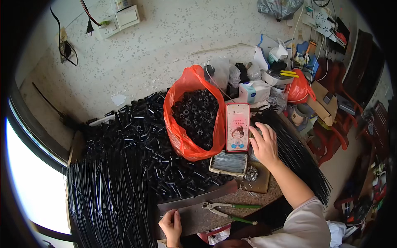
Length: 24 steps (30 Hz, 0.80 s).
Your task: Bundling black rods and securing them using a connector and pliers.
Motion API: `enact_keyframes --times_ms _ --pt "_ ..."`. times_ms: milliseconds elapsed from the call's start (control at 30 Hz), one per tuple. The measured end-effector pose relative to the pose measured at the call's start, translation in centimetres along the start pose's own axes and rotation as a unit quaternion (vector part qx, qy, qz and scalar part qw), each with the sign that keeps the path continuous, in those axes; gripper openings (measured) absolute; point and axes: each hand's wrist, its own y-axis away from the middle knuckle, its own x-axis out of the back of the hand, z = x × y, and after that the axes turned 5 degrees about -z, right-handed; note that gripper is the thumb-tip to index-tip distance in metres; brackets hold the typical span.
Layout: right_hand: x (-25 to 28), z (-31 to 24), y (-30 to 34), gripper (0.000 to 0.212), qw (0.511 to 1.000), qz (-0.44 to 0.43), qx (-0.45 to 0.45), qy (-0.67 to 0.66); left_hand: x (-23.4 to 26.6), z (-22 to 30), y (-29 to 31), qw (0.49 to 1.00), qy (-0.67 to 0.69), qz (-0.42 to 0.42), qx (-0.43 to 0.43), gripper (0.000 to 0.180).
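My right hand (264,142) is at the right edge of a smartphone (237,127) in a red case, which stands propped up with its pink screen lit. Its fingers are apart and hold nothing; whether they touch the phone I cannot tell. My left hand (170,225) rests by the table's near edge, fingers curled, with nothing seen in it. Pliers (229,209) with green handles lie between my hands. Under the phone sits a small box of thin grey metal pins (228,162), with a cluster of metal bits (251,173) beside it.
A red plastic bag (175,136) of black gear-like parts stands mid-table. Black tubular plastic pieces (136,128) heap around it. Long black rods (109,198) lie at left, more rods (297,153) at right. Bags, a tissue box (254,91) and clutter line the wall; red chairs (331,140) stand right.
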Motion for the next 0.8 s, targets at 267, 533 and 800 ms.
enact_keyframes --times_ms 267,533,800 --pt "0.2 0.8 0.4 0.038 0.996 0.012 0.040 0.084 -1.1 1.0 1.2 1.000 -0.019 0.012 0.006 0.004" --pt "0.3 0.4 3.0 0.035 0.984 0.086 0.082 -0.136 -3.8 -1.3 0.7 0.998 -0.058 0.035 -0.016 0.009" --pt "0.4 -10.5 9.1 0.026 0.913 -0.237 0.245 -0.222 0.0 2.9 -6.3 0.950 -0.194 0.039 -0.241 0.019"
